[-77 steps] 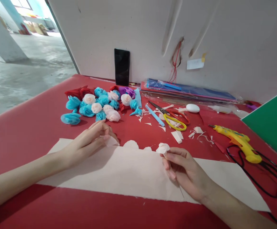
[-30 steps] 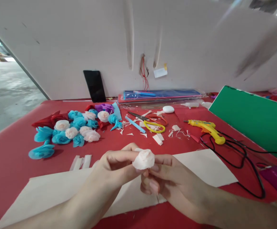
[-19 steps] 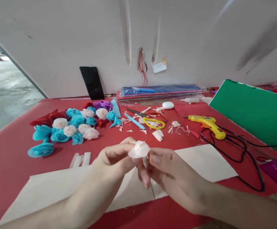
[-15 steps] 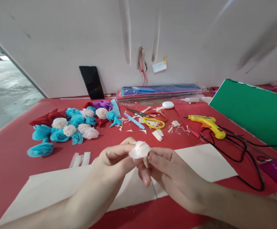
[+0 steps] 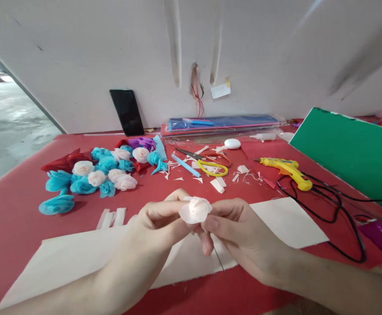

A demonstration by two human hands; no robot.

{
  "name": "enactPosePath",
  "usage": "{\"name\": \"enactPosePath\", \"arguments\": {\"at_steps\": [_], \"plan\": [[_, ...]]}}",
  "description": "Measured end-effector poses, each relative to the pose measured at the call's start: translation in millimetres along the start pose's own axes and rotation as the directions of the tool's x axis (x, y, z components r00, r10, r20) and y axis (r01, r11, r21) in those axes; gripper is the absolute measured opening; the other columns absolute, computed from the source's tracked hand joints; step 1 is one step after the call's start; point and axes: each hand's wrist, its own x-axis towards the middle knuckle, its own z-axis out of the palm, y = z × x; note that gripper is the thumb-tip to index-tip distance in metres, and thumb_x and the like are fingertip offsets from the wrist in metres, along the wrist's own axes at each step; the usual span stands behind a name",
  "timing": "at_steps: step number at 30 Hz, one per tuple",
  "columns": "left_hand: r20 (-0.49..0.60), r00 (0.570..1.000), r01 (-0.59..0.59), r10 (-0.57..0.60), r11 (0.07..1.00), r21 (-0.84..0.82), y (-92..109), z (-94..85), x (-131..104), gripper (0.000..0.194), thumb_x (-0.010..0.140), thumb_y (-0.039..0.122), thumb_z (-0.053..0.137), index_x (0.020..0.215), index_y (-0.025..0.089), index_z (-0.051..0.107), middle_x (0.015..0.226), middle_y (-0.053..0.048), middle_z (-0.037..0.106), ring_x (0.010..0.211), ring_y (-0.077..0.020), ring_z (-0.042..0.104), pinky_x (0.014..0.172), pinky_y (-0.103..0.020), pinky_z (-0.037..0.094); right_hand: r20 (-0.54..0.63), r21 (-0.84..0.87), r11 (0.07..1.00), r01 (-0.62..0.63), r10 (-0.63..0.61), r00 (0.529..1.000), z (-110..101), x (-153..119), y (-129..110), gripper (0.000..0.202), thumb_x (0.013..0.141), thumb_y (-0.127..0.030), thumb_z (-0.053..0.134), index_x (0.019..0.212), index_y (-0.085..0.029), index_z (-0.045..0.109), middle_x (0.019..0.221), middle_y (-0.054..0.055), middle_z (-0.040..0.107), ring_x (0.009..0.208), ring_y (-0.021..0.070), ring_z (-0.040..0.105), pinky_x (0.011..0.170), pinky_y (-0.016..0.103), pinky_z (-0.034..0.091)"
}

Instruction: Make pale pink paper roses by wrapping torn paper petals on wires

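Pale paper flower [image 5: 196,211] sat above the cream sheet [image 5: 76,251], your left hand [image 5: 156,234] pinching its petal edge, your right hand [image 5: 243,238] pinching beneath, where a thin wire [image 5: 218,259] hung, seemingly to steady it without crushing petals.

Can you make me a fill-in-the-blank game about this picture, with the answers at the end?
1. The left hand and right hand hold a pale flower over the ____ tabletop.
2. The glue gun is mostly ____.
3. The big board is ____.
4. In the picture, the glue gun lies to the ____ of the scissors.

Missing words: red; yellow; green; right.
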Motion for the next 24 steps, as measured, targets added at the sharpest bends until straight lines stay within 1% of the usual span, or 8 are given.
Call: {"name": "enactPosePath", "arguments": {"at_steps": [5,9,11,14,15,17,21,24], "plan": [[0.038,0.999,-0.018,0.02,0.999,-0.033,-2,0.4,1,0.029,0.088,0.032,0.065,0.062,0.024,0.075,0.069,0.0,0.056,0.08,-0.0154,0.056,0.069,-0.02,0.047,0.016,0.026,0.999,0.027,-0.027,1.0,-1,1,1,0.016,0.077,-0.035,0.078,0.069,-0.022,0.078,0.057,-0.003,0.066,0.063,0.0084,0.054,0.071,0.023,0.043],[0.07,0.997,-0.035,0.04,0.997,-0.069,-3,-0.2,0,0.026,0.088,0.033,0.065,0.066,0.025,0.076,0.069,0.001,0.056,0.074,-0.014,0.057,0.069,-0.021,0.048,0.018,0.019,0.999,0.038,-0.038,0.999,-2,1,1,0.013,0.075,-0.034,0.08,0.069,-0.022,0.078,0.056,-0.002,0.066,0.06,0.0089,0.054,0.066,0.024,0.044],[0.074,0.996,-0.049,0.054,0.996,-0.073,-3,-0.9,-2,0.025,0.088,0.034,0.066,0.067,0.025,0.076,0.069,0.002,0.055,0.071,-0.0125,0.058,0.069,-0.021,0.049,0.033,-0.011,0.999,0.048,-0.048,0.998,-2,0,0,0.011,0.076,-0.033,0.079,0.072,-0.023,0.079,0.058,-0.002,0.067,0.058,0.0087,0.054,0.065,0.024,0.046],[0.049,0.993,-0.102,0.104,0.994,-0.038,-3,-1.9,-4,0.021,0.087,0.035,0.067,0.071,0.027,0.078,0.071,0.002,0.053,0.066,-0.0101,0.056,0.067,-0.02,0.049,0.019,-0.175,0.978,0.117,-0.115,0.993,1,-3,-4,0.008,0.08,-0.03,0.075,0.078,-0.023,0.079,0.061,-0.002,0.068,0.059,0.0082,0.056,0.064,0.023,0.046],[0.031,0.991,-0.129,0.129,0.992,-0.012,-4,-2.1,-4,0.02,0.087,0.036,0.067,0.072,0.027,0.078,0.072,0.002,0.053,0.065,-0.0098,0.055,0.066,-0.02,0.049,0.003,-0.253,0.956,0.152,-0.156,0.988,2,-4,-6,0.009,0.081,-0.029,0.074,0.078,-0.023,0.079,0.062,-0.002,0.068,0.06,0.0081,0.057,0.064,0.022,0.046],[-0.007,0.984,-0.18,0.181,0.982,0.053,-4,-2.2,-4,0.018,0.087,0.037,0.067,0.076,0.029,0.08,0.072,0.002,0.054,0.063,-0.0101,0.054,0.063,-0.021,0.049,-0.025,-0.356,0.912,0.206,-0.23,0.973,3,-5,-8,0.01,0.083,-0.028,0.072,0.077,-0.023,0.079,0.063,-0.002,0.068,0.061,0.0081,0.056,0.061,0.022,0.045],[-0.07,0.97,-0.221,0.234,0.962,0.159,-5,-2.1,-3,0.015,0.087,0.033,0.067,0.082,0.033,0.081,0.071,0.002,0.054,0.062,-0.0099,0.055,0.06,-0.02,0.049,-0.061,-0.489,0.842,0.228,-0.294,0.954,5,-6,-7,0.014,0.085,-0.024,0.068,0.073,-0.023,0.076,0.066,-0.003,0.067,0.062,0.0084,0.058,0.06,0.021,0.045],[-0.115,0.961,-0.229,0.251,0.958,0.173,-6,-1.7,-2,0.015,0.085,0.026,0.069,0.078,0.032,0.081,0.07,0.002,0.054,0.062,-0.0099,0.057,0.06,-0.02,0.051,-0.063,-0.58,0.776,0.249,-0.347,0.936,4,-7,-3,0.015,0.083,-0.015,0.065,0.074,-0.022,0.075,0.067,-0.003,0.064,0.064,0.0086,0.057,0.06,0.021,0.044]]}}
